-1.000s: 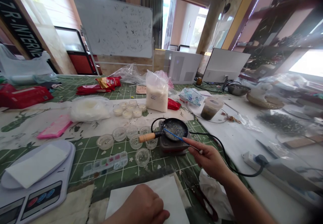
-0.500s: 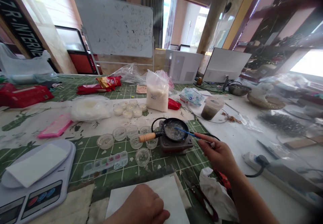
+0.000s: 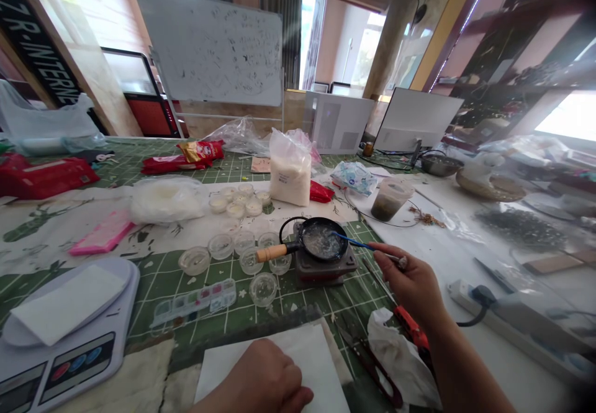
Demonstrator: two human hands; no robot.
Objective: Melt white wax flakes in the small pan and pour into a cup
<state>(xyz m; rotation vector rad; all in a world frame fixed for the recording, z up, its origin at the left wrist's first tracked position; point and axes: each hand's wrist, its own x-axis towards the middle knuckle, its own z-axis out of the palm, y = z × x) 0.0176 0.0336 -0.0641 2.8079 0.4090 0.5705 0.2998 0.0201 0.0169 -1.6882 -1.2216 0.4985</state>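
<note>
"Blue stick (image 3: 358,243): can you make out its tip?"
"Barely; it blurs into the cloudy contents (image 3: 319,239) of the frying pan (image 3: 341,250). The right hand (image 3: 415,285) pinches the other end, its fingers curled in. The left hand (image 3: 265,372), cropped at the wrist, curls over white paper (image 3: 321,354); how tightly, and round what if anything, I cannot tell."
"And the pan?"
"Small, black, wooden-handled, sitting on a compact hotplate (image 3: 326,273)."
"Surface and room?"
"Green checked tablecloth (image 3: 288,296), with a written-on whiteboard (image 3: 214,46) behind."

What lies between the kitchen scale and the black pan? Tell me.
In the head view, a compartmented plastic case and several clear round dishes lie between the scale and the pan.
</note>
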